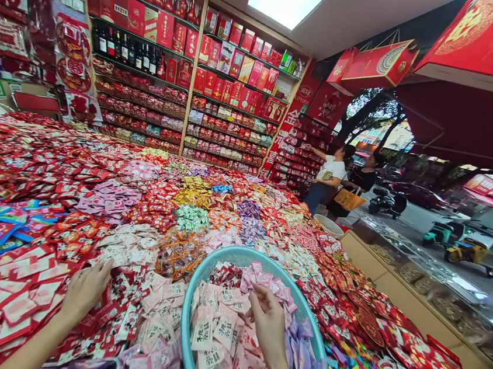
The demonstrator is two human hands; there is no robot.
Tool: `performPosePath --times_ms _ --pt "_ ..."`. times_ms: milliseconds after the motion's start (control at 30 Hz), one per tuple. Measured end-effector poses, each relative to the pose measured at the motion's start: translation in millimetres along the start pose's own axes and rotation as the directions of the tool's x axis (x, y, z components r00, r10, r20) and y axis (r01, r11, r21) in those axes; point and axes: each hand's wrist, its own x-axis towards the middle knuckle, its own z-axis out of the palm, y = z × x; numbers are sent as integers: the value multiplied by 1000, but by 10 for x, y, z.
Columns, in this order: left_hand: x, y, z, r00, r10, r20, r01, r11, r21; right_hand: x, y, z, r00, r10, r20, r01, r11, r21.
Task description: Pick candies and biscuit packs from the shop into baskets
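Note:
My right hand (268,319) is over a turquoise plastic basket (187,313). Its fingers are curved and apart, and nothing shows between them. Just beyond its fingertips lie pink candy packets (258,277). The basket also holds pale pink packets with black lettering (216,328), dark red packets (226,275) and lilac packets (302,352). To the left, my left hand (88,288) reaches low over red, black and white candy packets (123,306). Its fingers are spread and no packet is visible in them; part of its underside is hidden.
Heaps of wrapped sweets (108,199) cover the wide counter. Shelves with bottles and red boxes (157,28) line the back wall. Red gift boxes (378,63) hang overhead at right. Two people (331,173) stand near the street side, by a glass-topped case (422,273).

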Motion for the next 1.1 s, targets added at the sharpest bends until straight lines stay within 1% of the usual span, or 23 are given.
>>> performPosePath --times_ms 167,233,300,333,367,400,433,467,500,567,600,633,667,700,733,800,900,1000,1067,1100 --pt "-50 -101 -61 998 51 -20 -49 993 106 -94 41 0 1000 21 -1 -21 1000 -6" --pt "-91 -113 -100 997 58 -52 -53 994 91 -121 29 11 1000 22 10 -22 1000 -8" --pt "-135 -58 -187 994 8 -109 -11 1000 -25 -146 -1 27 1000 25 15 -25 1000 4" --pt "-157 2 -253 988 -52 -143 33 991 -131 -158 -24 40 999 28 17 -28 1000 14" --pt "-177 85 -333 977 -138 -162 88 955 -282 -171 -51 60 999 29 20 -30 999 24" --pt "-194 189 -424 960 -232 -160 139 883 -449 -184 -81 89 999 30 25 -30 999 35" --pt "-210 310 -522 931 -346 -115 199 746 -636 -196 -115 128 999 29 36 -31 998 46" --pt "-225 444 -621 904 -427 1 249 526 -813 -209 -151 178 998 28 50 -31 998 58" --pt "-243 587 -719 899 -434 47 261 447 -856 -222 -191 238 997 26 69 -32 997 74" --pt "-292 877 -902 907 -407 105 264 359 -895 -248 -281 382 992 27 124 -40 994 106" --pt "-328 1018 -986 917 -372 146 268 299 -916 -261 -333 460 987 25 159 -44 992 118" --pt "-371 1150 -1065 922 -306 237 294 157 -943 -274 -390 537 981 22 194 -48 991 127" --pt "-421 1272 -1137 931 -222 291 311 63 -948 -286 -450 610 973 17 229 -50 989 137" --pt "-475 1382 -1204 938 -160 308 315 19 -949 -297 -513 675 965 14 262 -54 987 148" --pt "-531 1479 -1263 941 -122 316 318 -2 -948 -306 -575 732 956 12 294 -63 985 164" --pt "-631 1631 -1359 949 -57 311 312 5 -950 -320 -685 818 937 16 348 -91 976 200" --pt "-728 1758 -1441 948 50 313 313 16 -950 -323 -773 895 910 0 415 -112 962 247" --pt "-773 1767 -1446 936 113 334 335 11 -942 -304 -749 946 901 -24 433 -103 958 268" --pt "-802 1704 -1400 929 94 359 362 -13 -932 -283 -693 979 908 3 419 -125 956 265" --pt "-821 1654 -1360 923 58 380 383 -42 -923 -273 -662 994 909 28 416 -149 954 262"
